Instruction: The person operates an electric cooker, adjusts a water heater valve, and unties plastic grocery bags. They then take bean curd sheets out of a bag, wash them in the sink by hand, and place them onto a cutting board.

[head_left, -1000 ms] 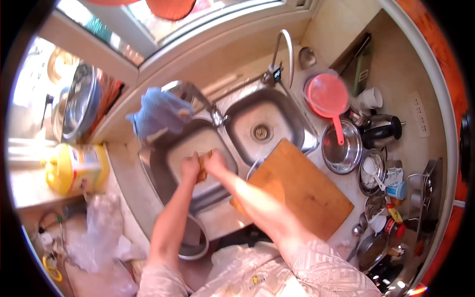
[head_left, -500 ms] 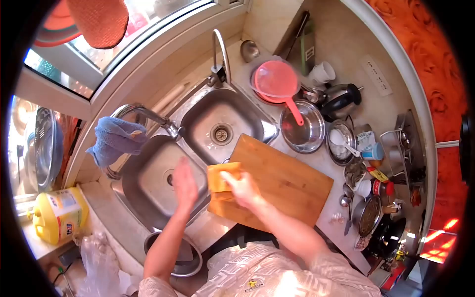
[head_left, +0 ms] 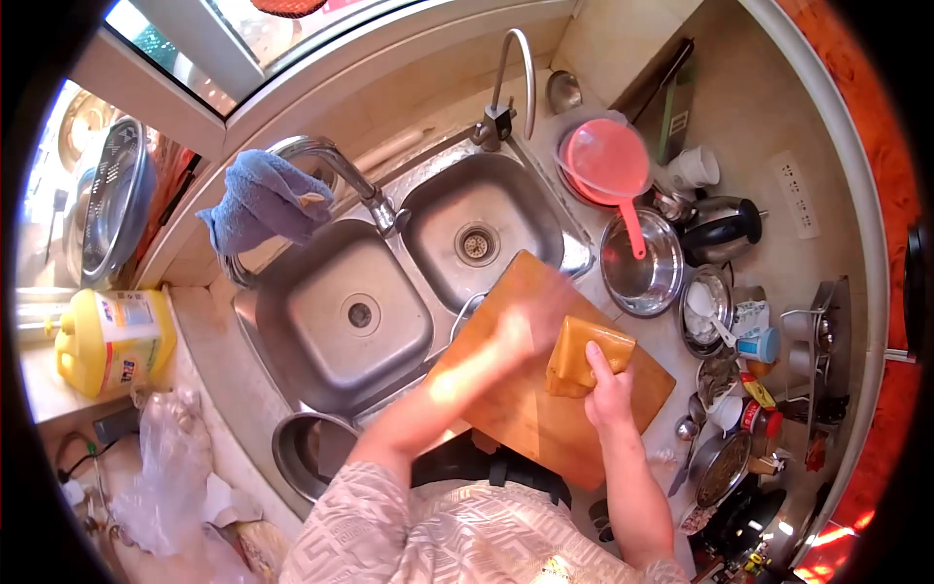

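Note:
A wooden cutting board (head_left: 506,399) lies at an angle on the counter, one corner at the right-hand sink basin. My right hand (head_left: 610,392) grips a folded orange-yellow cloth (head_left: 595,352) over the board's right part, thumb on top. Smeared by motion, my left hand (head_left: 530,326) is above the board's upper middle, left of the cloth. Its fingers cannot be made out. Whether the cloth touches the wood is unclear.
Left of the board is a double steel sink (head_left: 336,292) with a faucet draped in a blue towel (head_left: 268,200). A pink strainer (head_left: 608,161), steel bowl (head_left: 642,258) and kettle (head_left: 720,231) stand at right. A pot (head_left: 306,453) and yellow jug (head_left: 112,341) are left.
My left hand has moved right, from over the left basin to above the board. My right hand has carried the cloth right across the board. The camera view has shifted.

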### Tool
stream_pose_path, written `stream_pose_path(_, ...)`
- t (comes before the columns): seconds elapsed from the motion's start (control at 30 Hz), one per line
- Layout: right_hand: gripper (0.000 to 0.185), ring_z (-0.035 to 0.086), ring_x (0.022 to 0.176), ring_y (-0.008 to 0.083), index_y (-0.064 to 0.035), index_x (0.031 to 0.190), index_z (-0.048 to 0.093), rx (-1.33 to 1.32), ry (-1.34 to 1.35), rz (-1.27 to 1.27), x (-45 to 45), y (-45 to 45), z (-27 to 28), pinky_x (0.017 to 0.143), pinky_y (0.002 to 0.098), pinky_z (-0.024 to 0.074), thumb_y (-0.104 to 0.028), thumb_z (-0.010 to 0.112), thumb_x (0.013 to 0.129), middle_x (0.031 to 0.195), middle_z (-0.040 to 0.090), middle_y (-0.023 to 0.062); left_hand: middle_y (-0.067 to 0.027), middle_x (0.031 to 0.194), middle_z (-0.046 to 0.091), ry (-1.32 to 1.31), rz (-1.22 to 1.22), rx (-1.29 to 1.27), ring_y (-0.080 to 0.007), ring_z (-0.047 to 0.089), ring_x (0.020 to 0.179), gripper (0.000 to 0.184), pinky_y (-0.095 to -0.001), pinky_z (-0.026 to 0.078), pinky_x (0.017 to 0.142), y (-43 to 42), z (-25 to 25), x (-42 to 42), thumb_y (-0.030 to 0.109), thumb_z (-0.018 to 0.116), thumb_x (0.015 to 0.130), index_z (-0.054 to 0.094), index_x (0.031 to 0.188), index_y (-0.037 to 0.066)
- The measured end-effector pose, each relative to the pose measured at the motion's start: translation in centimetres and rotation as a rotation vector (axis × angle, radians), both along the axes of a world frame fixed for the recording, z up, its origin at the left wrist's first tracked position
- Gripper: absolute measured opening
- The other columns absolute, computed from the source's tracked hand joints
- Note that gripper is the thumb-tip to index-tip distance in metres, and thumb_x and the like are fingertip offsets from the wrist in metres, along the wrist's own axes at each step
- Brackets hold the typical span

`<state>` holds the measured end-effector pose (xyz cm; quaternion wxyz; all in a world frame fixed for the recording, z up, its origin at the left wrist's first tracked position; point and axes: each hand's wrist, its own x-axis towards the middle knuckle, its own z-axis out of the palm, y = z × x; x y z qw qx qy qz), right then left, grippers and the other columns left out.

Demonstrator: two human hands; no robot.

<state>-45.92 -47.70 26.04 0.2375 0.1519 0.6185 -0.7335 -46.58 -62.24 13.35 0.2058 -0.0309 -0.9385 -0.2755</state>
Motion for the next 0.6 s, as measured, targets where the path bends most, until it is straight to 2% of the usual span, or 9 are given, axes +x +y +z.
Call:
stream_pose_path(0.07, 0.026, 0.060, 0.092, 0.0133, -0.0017, 0.111, 0.056, -0.023, -0.019, 0.007, 0.3, 1.0, -0.6, 0.080, 0.0275, 0.0489, -0.009, 0.065, 0.088, 0.103, 0.062, 0.0042, -0.0134, 0.141, 0.043, -0.554, 0.502, 0.013, -0.0345, 0.040, 0.129, 0.043, -0.0557, 0.031, 0.103, -6.7, 1.2, -0.7, 0.027, 0.043, 0.094, 0.047, 0.132, 0.006)
stream_pose_path(0.2, 0.026, 0.059, 0.092, 0.0115, -0.0016, 0.110, 0.057, -0.056, -0.015, 0.028, 0.3, 2.8, -2.9, 0.079, 0.0263, 0.0482, -0.009, 0.066, 0.087, 0.104, 0.062, 0.0036, -0.0180, 0.138, 0.044, -0.430, 0.313, -0.095, -0.0414, 0.041, 0.124, 0.044, -0.0574, 0.034, 0.099, -10.8, 1.3, 3.3, 0.027, 0.044, 0.095, 0.047, 0.130, 0.002)
stream_pose_path(0.27, 0.027, 0.059, 0.092, 0.0118, -0.0014, 0.111, 0.056, -0.075, -0.026, 0.018, 0.0, 3.2, -2.7, 0.079, 0.0265, 0.0482, -0.009, 0.066, 0.087, 0.105, 0.061, 0.0038, -0.0197, 0.138, 0.045, -0.359, 0.425, -0.049, -0.0392, 0.040, 0.127, 0.044, -0.0578, 0.033, 0.101, -7.3, 2.2, 4.0, 0.026, 0.045, 0.094, 0.047, 0.130, 0.001)
stream_pose_path(0.3, 0.027, 0.059, 0.092, 0.0121, -0.0013, 0.112, 0.056, -0.074, -0.031, 0.000, -0.3, 3.1, -2.7, 0.079, 0.0267, 0.0483, -0.009, 0.066, 0.087, 0.106, 0.061, 0.0041, -0.0225, 0.135, 0.047, -0.360, 0.334, 0.276, -0.0396, 0.043, 0.126, 0.045, -0.0587, 0.032, 0.101, -5.2, 5.4, 4.0, 0.021, 0.050, 0.090, 0.048, 0.129, -0.002)
stream_pose_path(0.33, 0.027, 0.059, 0.092, 0.0121, -0.0013, 0.112, 0.056, -0.090, -0.036, 0.025, -0.5, 3.0, -2.1, 0.079, 0.0267, 0.0483, -0.009, 0.066, 0.087, 0.106, 0.061, 0.0041, -0.0216, 0.131, 0.051, -0.150, 0.259, 0.273, -0.0391, 0.045, 0.124, 0.042, -0.0591, 0.032, 0.101, -2.3, 6.4, 4.6, 0.017, 0.054, 0.086, 0.053, 0.124, -0.002)
stream_pose_path(0.47, 0.031, 0.059, 0.094, 0.0146, -0.0003, 0.114, 0.054, -0.098, -0.011, 0.072, -1.3, 3.2, -1.0, 0.081, 0.0268, 0.0485, -0.010, 0.065, 0.088, 0.107, 0.060, 0.0057, -0.0174, 0.132, 0.050, -0.310, -0.243, -0.117, -0.0335, 0.039, 0.131, 0.050, -0.0554, 0.029, 0.107, 2.6, 4.0, 7.6, 0.017, 0.057, 0.078, 0.053, 0.126, 0.005)
stream_pose_path(0.53, 0.033, 0.058, 0.097, 0.0152, -0.0003, 0.117, 0.052, -0.085, 0.002, 0.051, -1.6, 3.8, -0.8, 0.083, 0.0272, 0.0480, -0.010, 0.065, 0.088, 0.110, 0.059, 0.0061, -0.0153, 0.129, 0.053, -0.185, -0.046, 0.046, -0.0315, 0.044, 0.127, 0.044, -0.0527, 0.032, 0.106, -0.3, 3.0, 8.9, 0.018, 0.058, 0.077, 0.058, 0.120, 0.009)
stream_pose_path(0.57, 0.033, 0.058, 0.097, 0.0152, -0.0003, 0.117, 0.052, -0.082, -0.011, 0.048, -1.5, 4.1, -0.6, 0.083, 0.0272, 0.0480, -0.010, 0.065, 0.088, 0.110, 0.059, 0.0061, -0.0133, 0.130, 0.053, -0.177, 0.149, -0.153, -0.0298, 0.049, 0.123, 0.044, -0.0484, 0.037, 0.103, -4.0, 2.5, 10.0, 0.018, 0.060, 0.077, 0.058, 0.120, 0.011)
stream_pose_path(0.6, 0.033, 0.058, 0.099, 0.0151, -0.0004, 0.117, 0.052, -0.101, -0.037, 0.046, -1.3, 4.4, -0.3, 0.084, 0.0277, 0.0475, -0.010, 0.065, 0.088, 0.111, 0.058, 0.0061, -0.0137, 0.134, 0.049, -0.640, 0.515, 0.087, -0.0301, 0.049, 0.123, 0.046, -0.0447, 0.041, 0.100, -8.1, 0.6, 11.1, 0.019, 0.057, 0.080, 0.054, 0.125, 0.010)
